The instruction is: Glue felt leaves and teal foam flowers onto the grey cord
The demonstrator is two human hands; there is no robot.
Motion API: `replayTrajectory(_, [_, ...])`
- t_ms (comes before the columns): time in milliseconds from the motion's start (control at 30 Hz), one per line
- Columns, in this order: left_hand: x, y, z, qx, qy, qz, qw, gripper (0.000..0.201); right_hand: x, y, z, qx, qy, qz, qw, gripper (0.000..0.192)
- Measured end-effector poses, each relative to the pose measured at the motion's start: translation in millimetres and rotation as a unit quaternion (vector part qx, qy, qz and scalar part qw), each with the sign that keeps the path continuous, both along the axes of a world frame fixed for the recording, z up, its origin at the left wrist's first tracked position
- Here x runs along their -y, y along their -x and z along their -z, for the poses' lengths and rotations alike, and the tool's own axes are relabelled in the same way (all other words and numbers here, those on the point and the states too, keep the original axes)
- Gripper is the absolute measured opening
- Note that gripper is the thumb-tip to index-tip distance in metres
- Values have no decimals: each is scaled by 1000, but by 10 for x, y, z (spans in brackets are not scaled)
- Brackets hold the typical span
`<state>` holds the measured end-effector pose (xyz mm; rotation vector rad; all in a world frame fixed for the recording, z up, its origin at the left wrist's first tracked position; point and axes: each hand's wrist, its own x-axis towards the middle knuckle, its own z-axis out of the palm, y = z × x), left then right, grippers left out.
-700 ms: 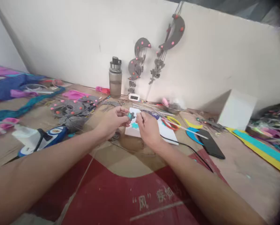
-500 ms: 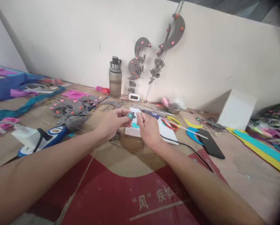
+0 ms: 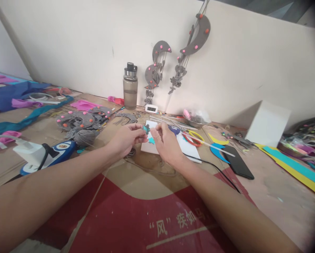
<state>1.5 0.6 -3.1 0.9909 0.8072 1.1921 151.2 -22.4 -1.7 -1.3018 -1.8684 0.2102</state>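
small teal flower-shaped cutout (image 3: 146,129) pinched between left hand (image 3: 126,138) and right hand (image 3: 166,144)

matt cardboard table (image 3: 136,182), glossy black phone (image 3: 238,163)

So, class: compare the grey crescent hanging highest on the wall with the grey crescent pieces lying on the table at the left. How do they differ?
The wall crescent hangs upright against the wall with strands dangling beneath; the table crescents lie flat in an overlapping heap. The wall crescent is single; the table crescents are several. Both are grey with pink and orange dots.
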Motion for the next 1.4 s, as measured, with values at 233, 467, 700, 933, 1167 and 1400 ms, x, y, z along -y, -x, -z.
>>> replayTrajectory(233, [-29,41,-10,14,0,-21,1000,16,-24,-26,3,0,-56,-25,998,10])
replayTrajectory(467, [12,3,7,-27,-13,-2,1000,21,-37,-66,4,63,-103,0,993,22])
replayTrajectory(700, [41,-22,8,-28,-23,23,999,19,-29,-31,29,182,-91,78,976,30])
replayTrajectory(933, [96,-52,-6,-28,-13,22,999,22,-39,-1,45,182,-88,109,973,36])
replayTrajectory(1167, [137,-83,-14,-36,-23,32,999,20,-38,-19,27,95,-53,88,990,43])
replayTrajectory(1400, [115,-61,31,-38,-54,88,994,21,-41,-24,45,26,-25,60,998,48])
